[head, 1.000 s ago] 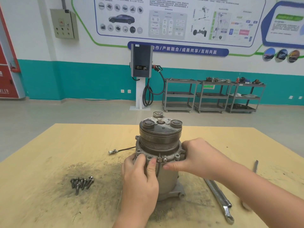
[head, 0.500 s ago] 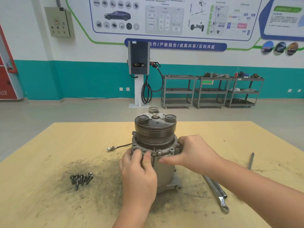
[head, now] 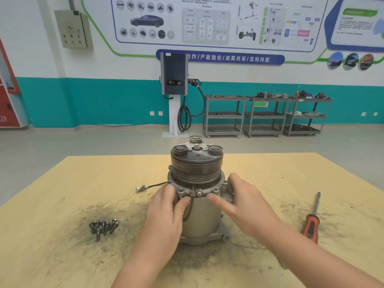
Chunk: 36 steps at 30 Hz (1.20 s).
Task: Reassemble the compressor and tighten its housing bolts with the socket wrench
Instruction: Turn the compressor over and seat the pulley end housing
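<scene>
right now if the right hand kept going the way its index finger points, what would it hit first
Probably the left hand's thumb: the right hand points leftward along the grey metal compressor's bolt flange, though depth is unclear.

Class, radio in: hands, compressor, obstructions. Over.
Both hands, left and right, gripping compressor flange. Bolts loose on table. Nothing blocking.

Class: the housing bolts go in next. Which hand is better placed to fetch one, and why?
Left. The bolts lie on the table on the left hand's side. The right hand would have to cross the compressor.
</scene>
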{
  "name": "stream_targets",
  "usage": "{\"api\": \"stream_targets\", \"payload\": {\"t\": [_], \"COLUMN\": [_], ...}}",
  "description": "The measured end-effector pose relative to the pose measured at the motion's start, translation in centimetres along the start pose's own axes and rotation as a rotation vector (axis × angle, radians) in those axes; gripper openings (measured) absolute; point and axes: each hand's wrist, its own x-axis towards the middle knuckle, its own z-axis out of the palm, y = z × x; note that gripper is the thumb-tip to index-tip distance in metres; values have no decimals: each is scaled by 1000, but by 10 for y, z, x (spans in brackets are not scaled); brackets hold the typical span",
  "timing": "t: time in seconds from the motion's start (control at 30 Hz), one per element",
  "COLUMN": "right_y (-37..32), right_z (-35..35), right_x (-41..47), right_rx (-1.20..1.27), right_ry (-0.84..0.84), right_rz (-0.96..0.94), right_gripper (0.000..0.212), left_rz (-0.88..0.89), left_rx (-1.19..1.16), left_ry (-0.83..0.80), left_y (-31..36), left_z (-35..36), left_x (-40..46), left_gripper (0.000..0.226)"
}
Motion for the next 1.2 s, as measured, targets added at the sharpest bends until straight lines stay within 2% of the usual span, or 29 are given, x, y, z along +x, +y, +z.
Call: {"api": "stream_targets", "payload": {"t": [0.13, 0.2, 0.27, 0.33, 0.43, 0.57, 0.77, 0.87, 0.93, 1.03, 1.13, 1.2], "right_y": [-4, -6, -6, -7, -8, -11, -8, -6, -5, -5, -7, -8], "right_z": [27, 36, 40, 41, 44, 47, 45, 45, 45, 49, 48, 46], "right_x": [-6, -6, -4, 0, 3, 3, 3, 3, 3, 2, 1, 0], "right_rx": [191, 413, 627, 710, 687, 540, 439, 410, 416, 478, 557, 597], "right_ry": [206, 259, 238, 191, 219, 257, 243, 251, 258, 286, 329, 356], "right_rz": [88, 136, 129, 90, 104, 103, 66, 58, 44, 31, 31, 44], "right_gripper": [62, 84, 107, 111, 100, 90, 108, 108, 107, 98, 79, 76], "left_rz": [24, -14, 13, 33, 22, 32, 54, 38, 36, 52, 19, 17], "left_rx": [-10, -16, -34, -51, -62, -27, -3, 18, 34, 60, 107, 131], "left_ry": [-55, -103, -105, -91, -64, -20, 26, 30, 51, 49, 23, 22], "left_y": [2, 0, 3, 7, 8, 4, 4, 2, 4, 8, 11, 13], "left_z": [-6, -8, -11, -11, -7, -1, 3, 8, 9, 10, 12, 15], "left_x": [2, 4, 6, 8, 6, 5, 2, 1, 0, -1, -2, -2], "left_gripper": [14, 21, 16, 6, 14, 12, 15, 31, 25, 20, 18, 21]}}
